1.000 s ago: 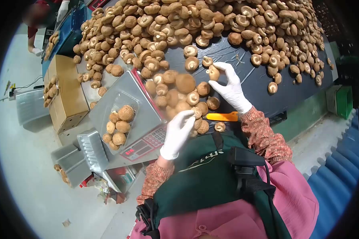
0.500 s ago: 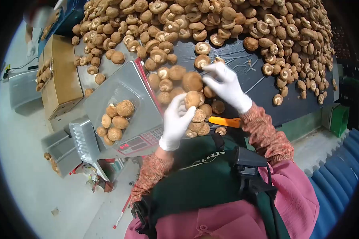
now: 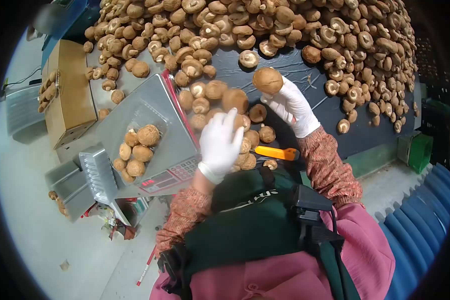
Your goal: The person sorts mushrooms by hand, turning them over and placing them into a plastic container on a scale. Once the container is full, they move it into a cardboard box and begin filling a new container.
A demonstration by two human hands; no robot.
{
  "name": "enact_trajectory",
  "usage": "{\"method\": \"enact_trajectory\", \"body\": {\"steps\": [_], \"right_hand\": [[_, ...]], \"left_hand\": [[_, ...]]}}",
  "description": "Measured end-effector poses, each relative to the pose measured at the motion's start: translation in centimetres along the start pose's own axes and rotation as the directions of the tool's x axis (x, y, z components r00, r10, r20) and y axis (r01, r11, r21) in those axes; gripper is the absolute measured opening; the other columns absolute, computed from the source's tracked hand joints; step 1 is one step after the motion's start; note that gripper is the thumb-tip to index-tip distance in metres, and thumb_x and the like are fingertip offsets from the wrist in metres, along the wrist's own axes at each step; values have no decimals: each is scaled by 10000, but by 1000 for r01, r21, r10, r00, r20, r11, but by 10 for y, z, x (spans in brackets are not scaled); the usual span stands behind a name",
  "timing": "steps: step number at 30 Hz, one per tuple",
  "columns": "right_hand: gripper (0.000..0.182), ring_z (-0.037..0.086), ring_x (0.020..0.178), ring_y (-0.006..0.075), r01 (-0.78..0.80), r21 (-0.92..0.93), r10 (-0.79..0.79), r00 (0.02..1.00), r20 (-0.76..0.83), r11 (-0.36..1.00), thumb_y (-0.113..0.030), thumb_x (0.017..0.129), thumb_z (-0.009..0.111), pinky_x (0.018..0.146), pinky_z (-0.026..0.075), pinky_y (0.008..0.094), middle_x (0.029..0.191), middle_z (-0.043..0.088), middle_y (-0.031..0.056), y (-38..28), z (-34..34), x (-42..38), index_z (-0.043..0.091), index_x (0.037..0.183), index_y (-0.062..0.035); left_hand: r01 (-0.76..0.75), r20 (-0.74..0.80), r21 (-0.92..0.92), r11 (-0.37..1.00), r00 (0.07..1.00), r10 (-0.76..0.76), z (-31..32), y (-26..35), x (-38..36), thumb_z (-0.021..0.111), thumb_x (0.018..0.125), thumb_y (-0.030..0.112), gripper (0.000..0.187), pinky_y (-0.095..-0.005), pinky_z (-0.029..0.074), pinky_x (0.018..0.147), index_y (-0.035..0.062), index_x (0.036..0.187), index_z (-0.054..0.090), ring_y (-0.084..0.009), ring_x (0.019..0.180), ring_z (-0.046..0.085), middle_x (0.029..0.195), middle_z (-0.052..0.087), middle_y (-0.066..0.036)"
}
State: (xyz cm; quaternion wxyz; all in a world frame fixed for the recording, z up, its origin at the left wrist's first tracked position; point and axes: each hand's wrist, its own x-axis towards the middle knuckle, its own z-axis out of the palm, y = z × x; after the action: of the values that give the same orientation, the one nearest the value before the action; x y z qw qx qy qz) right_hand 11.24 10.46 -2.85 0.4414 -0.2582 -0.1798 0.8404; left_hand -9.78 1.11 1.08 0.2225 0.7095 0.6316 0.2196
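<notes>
Darkness is ringing the head view, cutting off the far side of the large heap of brown mushrooms (image 3: 370,45) along the top, and a blurred patch is obscuring the upper left corner. The right hand in a white glove (image 3: 294,109) is gripping a round brown mushroom (image 3: 267,80), cap facing the camera, above the black plastic-like sheet (image 3: 285,65); its grip on the underside is hidden by the cap. The left hand in a white glove (image 3: 220,145) is reaching over the smaller cluster of brown mushrooms (image 3: 216,89), fingers bent downward. A cap is partly showing by its fingertips, but whether the hand is gripping it I cannot tell.

Left of that hand, the grey scale with a red rim (image 3: 169,145) is carrying a transparent plastic tray of brown mushrooms (image 3: 142,153); the tray's far wall is hard to make out, and the red digits are too blurred to read. The orange-handled tool (image 3: 276,153) is lying near the cluster's right side, just beyond the dark green apron (image 3: 230,215).

Mushrooms are crowding the left hand on its far side, while the scale's rim is running close to its left. The black sheet is showing between the held mushroom and the heap's right slope, giving the right hand open room there. The sheet's near edge is ending above a green crate (image 3: 421,152).
</notes>
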Motion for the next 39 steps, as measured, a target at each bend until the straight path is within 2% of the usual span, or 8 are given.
{"method": "enact_trajectory", "body": {"steps": [8,15,16,26,29,33,37,39], "right_hand": [[413,667,1118,177,-109,-41,106,991,-86,993,-194,980,650,936,572,281,1241,651,99,7,33,-23,568,1333,4],[275,640,961,88,-168,-447,99,980,-173,878,-170,971,629,848,524,251,1035,700,49,17,34,-27,641,1187,1],[253,632,943,80,-144,-564,70,986,-150,813,-168,974,633,842,518,247,1023,696,37,21,33,-28,654,1159,2],[155,587,838,54,-329,-612,140,931,-336,719,-118,949,642,765,497,235,879,656,-7,-34,22,-102,677,1035,6],[126,597,836,56,-439,-748,24,869,-495,497,-101,910,672,770,497,235,894,679,-10,-78,-11,-180,686,990,-5],[151,692,813,271,-467,-704,-219,881,-419,-535,-157,868,731,730,542,365,890,685,120,-101,-75,-268,697,949,-34],[244,676,902,324,-515,-848,-700,652,-292,-125,-213,841,766,773,543,411,981,669,130,-73,-111,-240,685,1025,-74],[445,644,1015,330,-580,-738,-739,652,-168,-344,-213,824,785,860,536,412,1138,632,117,-59,-118,-214,614,1216,-92]], "left_hand": [[212,93,-569,795,977,-194,-17,12,8,690,918,4,479,-198,511,713,-2,1377,554,-40,789,587,1112,626,-31],[31,-95,-544,839,991,-98,-24,26,15,757,877,30,580,-240,531,796,9,1409,525,-112,951,625,1271,608,-81],[-5,-40,-534,845,999,-20,-18,14,13,794,836,89,635,-348,512,977,7,1406,526,-268,1228,588,1329,592,-158],[31,153,-567,823,986,68,-8,21,11,821,783,56,661,-300,510,882,3,1383,550,-163,976,589,1201,597,-88],[75,221,-579,812,973,68,5,24,1,781,818,37,572,-286,498,904,33,1356,587,-139,967,582,1147,594,-56],[76,264,-515,854,962,74,9,32,-3,736,859,48,519,-295,503,908,35,1358,593,-151,972,612,1159,623,-69],[20,254,-470,883,960,113,10,39,-2,729,856,36,501,-305,512,909,24,1341,602,-168,968,636,1164,648,-87],[-17,229,-440,898,964,131,9,39,-5,728,854,33,494,-306,515,903,24,1333,607,-169,968,639,1148,654,-86]]}}
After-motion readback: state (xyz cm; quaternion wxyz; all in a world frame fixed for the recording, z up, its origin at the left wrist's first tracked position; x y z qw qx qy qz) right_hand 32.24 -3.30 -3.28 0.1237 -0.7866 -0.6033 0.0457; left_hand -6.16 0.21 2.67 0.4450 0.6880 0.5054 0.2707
